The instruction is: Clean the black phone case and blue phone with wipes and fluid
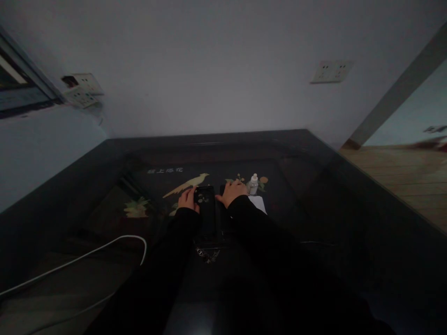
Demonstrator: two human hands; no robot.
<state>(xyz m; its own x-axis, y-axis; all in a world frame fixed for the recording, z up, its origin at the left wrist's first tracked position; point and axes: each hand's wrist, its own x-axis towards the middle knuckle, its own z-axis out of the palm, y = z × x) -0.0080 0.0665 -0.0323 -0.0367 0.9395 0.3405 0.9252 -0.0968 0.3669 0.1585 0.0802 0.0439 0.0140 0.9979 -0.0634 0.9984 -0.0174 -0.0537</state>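
Note:
A black phone [206, 209] lies back side up on the dark table [314, 200], its camera end pointing away from me. My left hand [187, 199] rests against the phone's left edge near the camera end, fingers curled. My right hand [233, 191] lies flat, fingers together, on a dark object just right of the phone; what is under it is hard to make out. A small white bottle [253, 184] stands upright right beside my right hand. A white sheet [259, 203] lies under my right wrist.
The table has a painted bird and flowers [186, 184] under glass. A white cable [87, 256] loops across its left front. A small shiny object [207, 253] lies near the phone's close end. Wall sockets [331, 70] and a wooden floor [401, 177] are on the right.

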